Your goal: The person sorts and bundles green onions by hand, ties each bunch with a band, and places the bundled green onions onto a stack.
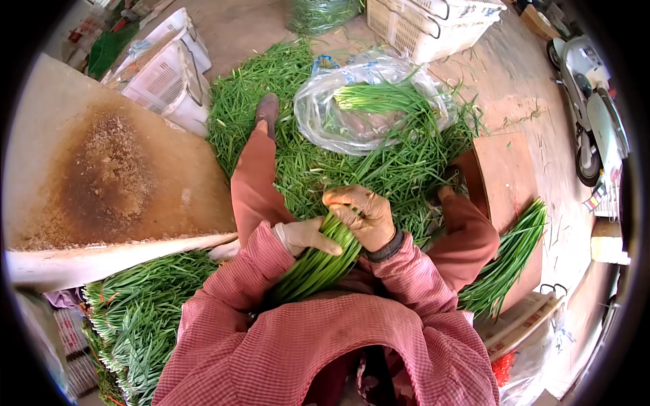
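A bunch of green garlic chives (pixel 318 267) lies slantwise over my lap, its leaves running down toward my body. My left hand (pixel 307 236), in a pale glove, is wrapped round its middle with the thumb across the top. At the upper end, my right hand (pixel 365 215), in a stained brownish glove, has its fingers curled against the stalks. Whether a tie is in the right fingers is hidden. Beyond my hands, more chives with pale stalk ends (pixel 376 98) rest on a clear plastic bag (pixel 315 128) on the floor.
Loose green leaves (pixel 298 172) cover the floor between my legs. Stacked chive bunches (pixel 152 318) are at lower left, beside a stained board (pixel 47 169). Another bunch (pixel 511 260) lies on a cardboard piece (pixel 508 169) at right. White crates (pixel 399 30) and a scooter (pixel 602 122) stand farther off.
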`<state>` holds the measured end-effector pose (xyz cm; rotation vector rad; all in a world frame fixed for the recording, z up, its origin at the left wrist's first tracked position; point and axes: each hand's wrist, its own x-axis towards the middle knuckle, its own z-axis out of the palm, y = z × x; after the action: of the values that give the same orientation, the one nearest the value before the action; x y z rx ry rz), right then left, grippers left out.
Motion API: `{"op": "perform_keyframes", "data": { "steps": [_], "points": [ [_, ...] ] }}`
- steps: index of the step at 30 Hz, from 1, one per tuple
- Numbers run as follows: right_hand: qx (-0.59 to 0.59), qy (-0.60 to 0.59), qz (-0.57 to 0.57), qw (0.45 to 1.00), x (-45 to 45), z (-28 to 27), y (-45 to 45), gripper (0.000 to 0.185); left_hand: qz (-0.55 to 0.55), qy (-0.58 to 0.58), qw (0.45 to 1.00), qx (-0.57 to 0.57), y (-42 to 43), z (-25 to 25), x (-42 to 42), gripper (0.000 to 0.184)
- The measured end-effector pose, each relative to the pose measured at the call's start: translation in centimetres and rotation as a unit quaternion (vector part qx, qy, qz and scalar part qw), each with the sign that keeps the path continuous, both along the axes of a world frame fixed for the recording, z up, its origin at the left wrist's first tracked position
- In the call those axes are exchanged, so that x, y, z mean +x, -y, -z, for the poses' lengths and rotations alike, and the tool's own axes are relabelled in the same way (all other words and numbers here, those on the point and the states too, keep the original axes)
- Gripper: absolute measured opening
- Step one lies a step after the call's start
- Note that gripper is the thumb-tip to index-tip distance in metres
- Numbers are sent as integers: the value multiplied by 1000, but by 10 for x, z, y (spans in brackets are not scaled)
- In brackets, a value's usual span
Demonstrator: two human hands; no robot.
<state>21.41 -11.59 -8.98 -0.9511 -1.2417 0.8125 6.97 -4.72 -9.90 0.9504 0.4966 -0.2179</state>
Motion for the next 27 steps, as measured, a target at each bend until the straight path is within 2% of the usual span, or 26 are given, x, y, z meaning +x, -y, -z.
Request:
{"op": "perform_keyframes", "data": {
  "steps": [1, 2, 3, 4, 5, 7, 8, 9, 10, 11, 13, 14, 15, 16, 17, 19, 20, 22, 23, 24, 25, 26, 27],
  "points": [
    [38, -81, 5, 996, -5, 3, 0, 13, 20, 52, 992, -115, -6, 5, -1, 54],
    [33, -85, 6, 996, -5, 2, 1, 13, 39, 104, 968, -226, -12, 8, -1, 54],
    [16, -30, -34, 999, -4, -1, 0, 14, 25, 141, 949, -280, -12, 1, 6, 49],
    [2, 26, -71, 997, -2, -2, -2, 15, 26, 140, 949, -280, -14, 8, 9, 49],
    [4, 26, -69, 997, -1, -2, -3, 15, 39, 117, 975, -187, -17, 20, 11, 44],
    [23, 56, -72, 996, 0, 2, -6, 14, 70, -46, 979, -188, -17, -27, 21, 26],
    [32, 70, -75, 994, 0, 2, -8, 14, 72, -47, 979, -186, -16, -33, 23, 26],
    [67, 61, -103, 991, 3, -6, -11, 24, 59, -51, 990, -120, -17, -38, 24, 25],
    [72, 61, -102, 990, 5, -17, -16, 24, 45, -56, 996, -54, -18, -45, 26, 24],
    [57, 51, -32, 997, 7, -29, -20, 34, 20, 6, 1000, 23, -21, -56, 29, 29],
    [-15, -97, 23, 995, 15, -49, -27, 53, -66, 30, 997, 23, -29, -57, 29, 36],
    [-74, -233, 8, 970, 22, -55, -29, 61, -92, 60, 994, 24, -34, -62, 29, 37],
    [-70, -219, 34, 973, 25, -38, -35, 65, -126, 54, 990, 10, -40, -69, 26, 44],
    [-103, -170, -35, 980, 22, -37, -25, 69, -170, 61, 983, 29, -43, -73, 20, 45],
    [-163, -75, -90, 980, 22, -13, -16, 72, -179, 75, 980, 42, -46, -79, 18, 46],
    [-361, -33, -230, 903, 10, -31, 10, 36, -181, 93, 979, 32, -51, -81, 16, 48],
    [-362, -50, -189, 912, 4, -25, 22, 23, -177, 95, 979, 33, -53, -79, 15, 48],
    [-308, -131, -97, 937, 9, -15, 33, 19, -185, 88, 978, 49, -51, -77, 12, 48],
    [-220, 76, 3, 973, 15, -12, 37, 15, -184, 84, 978, 47, -51, -77, 11, 47],
    [-117, 280, 106, 947, 22, -18, 36, 12, -180, 83, 979, 47, -48, -77, 11, 47],
    [-94, 394, 143, 903, 29, -30, 36, 11, -178, 84, 978, 72, -46, -78, 13, 46],
    [-92, 396, 148, 902, 34, -41, 34, 11, -177, 86, 976, 97, -45, -80, 16, 45],
    [-108, 557, 152, 809, 37, -51, 31, 11, -156, 116, 976, 99, -46, -78, 16, 45]
  ]
}}
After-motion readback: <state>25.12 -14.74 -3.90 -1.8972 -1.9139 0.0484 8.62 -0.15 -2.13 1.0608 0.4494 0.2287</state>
